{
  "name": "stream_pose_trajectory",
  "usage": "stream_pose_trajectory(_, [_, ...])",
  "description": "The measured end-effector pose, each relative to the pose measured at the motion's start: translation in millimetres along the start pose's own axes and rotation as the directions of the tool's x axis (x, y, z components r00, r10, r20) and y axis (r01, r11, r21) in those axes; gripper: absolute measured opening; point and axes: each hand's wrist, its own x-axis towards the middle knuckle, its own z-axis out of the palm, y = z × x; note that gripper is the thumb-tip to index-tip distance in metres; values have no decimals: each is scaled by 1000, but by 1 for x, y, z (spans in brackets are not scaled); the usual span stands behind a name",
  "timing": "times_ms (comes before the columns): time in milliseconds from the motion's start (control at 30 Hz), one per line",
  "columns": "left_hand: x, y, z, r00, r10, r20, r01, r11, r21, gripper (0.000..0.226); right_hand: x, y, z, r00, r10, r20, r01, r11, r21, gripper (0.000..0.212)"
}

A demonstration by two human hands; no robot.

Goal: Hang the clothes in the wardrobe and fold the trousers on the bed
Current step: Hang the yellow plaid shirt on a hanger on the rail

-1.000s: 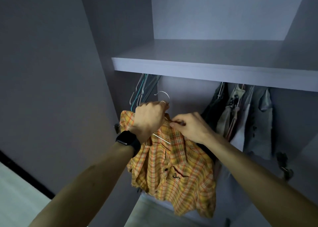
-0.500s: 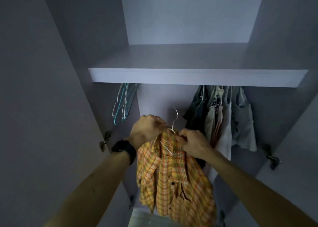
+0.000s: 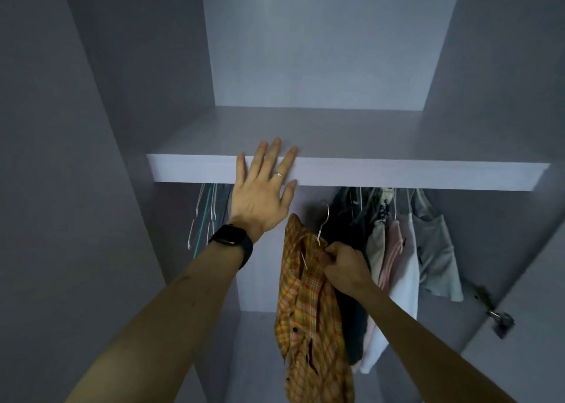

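Observation:
An orange plaid shirt (image 3: 308, 317) hangs from a white wire hanger (image 3: 323, 219) inside the open wardrobe. My right hand (image 3: 344, 265) grips the shirt's collar together with the hanger's neck, holding both below the shelf; the hook points up and rests on nothing. My left hand (image 3: 264, 188) is spread flat with straight fingers, lying against the front edge of the wardrobe shelf (image 3: 397, 173). The rail under the shelf is hidden.
Several empty wire hangers (image 3: 203, 216) hang at the left under the shelf. Several hung garments (image 3: 406, 249), dark, pink, white and grey, fill the right side. A door hinge (image 3: 501, 320) shows at the right. The wardrobe's side walls stand close on both sides.
My left hand let go of the hanger and rose to the shelf edge, fingers spread. My right hand now holds the shirt and hanger alone. The camera tilted upward.

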Motion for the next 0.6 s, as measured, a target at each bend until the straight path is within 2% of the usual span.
stream_pose_trajectory(167, [13,-1,27,970,-7,-244,9,1000,6,59,42,3,1,997,48,-63,-46,998,35,26])
stream_pose_trajectory(267, [23,1,40,913,-9,-408,2,1000,-18,56,67,21,14,992,83,-97,-75,994,84,31])
stream_pose_trajectory(367, [23,1,60,858,-23,-513,9,1000,-28,55,93,45,33,986,117,-119,-103,987,120,35])
stream_pose_trajectory(467, [26,4,65,841,-31,-540,16,999,-31,55,111,55,33,980,121,-161,-106,989,101,35])
stream_pose_trajectory(600, [28,4,74,824,-21,-567,21,1000,-5,54,144,59,20,964,55,-260,-42,998,55,29])
